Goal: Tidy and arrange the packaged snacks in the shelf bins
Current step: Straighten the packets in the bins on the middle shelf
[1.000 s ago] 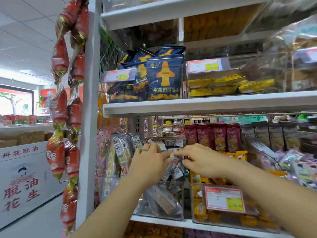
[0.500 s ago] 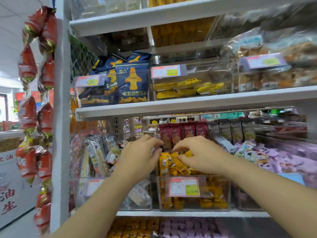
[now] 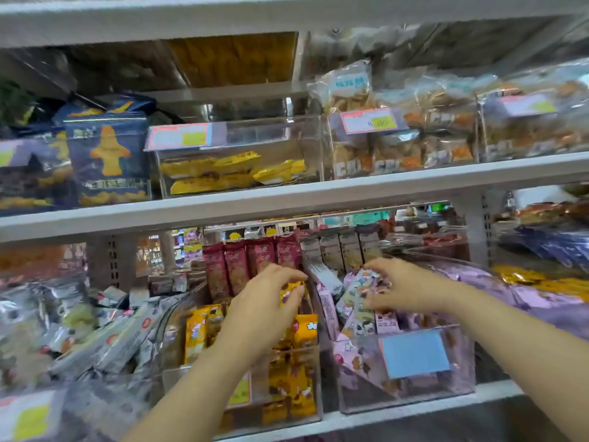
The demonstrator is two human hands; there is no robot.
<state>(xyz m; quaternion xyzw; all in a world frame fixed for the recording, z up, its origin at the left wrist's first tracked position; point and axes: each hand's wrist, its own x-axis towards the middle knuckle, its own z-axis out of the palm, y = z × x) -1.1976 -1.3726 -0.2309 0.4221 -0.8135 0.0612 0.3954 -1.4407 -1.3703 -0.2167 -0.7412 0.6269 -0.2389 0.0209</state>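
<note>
Yellow packets (image 3: 197,333): middle bin (image 3: 314,378), lower shelf (image 3: 414,407).
Left hand (image 3: 264,311): curled, seemingly pinching one of the yellow packets.
Pink packets (image 3: 326,303): right bin (image 3: 462,362).
Right hand (image 3: 411,287): fingers curled round pink packets.

Two hands are working: the left hand (image 3: 264,314) is pinching one orange packet (image 3: 291,288), the right hand (image 3: 412,287) is gripping several pastel packets (image 3: 363,282). Four dark red packets (image 3: 237,266) are standing at twelve o'clock from the left hand, four grey packets (image 3: 349,247) at ten o'clock from the right.
</note>
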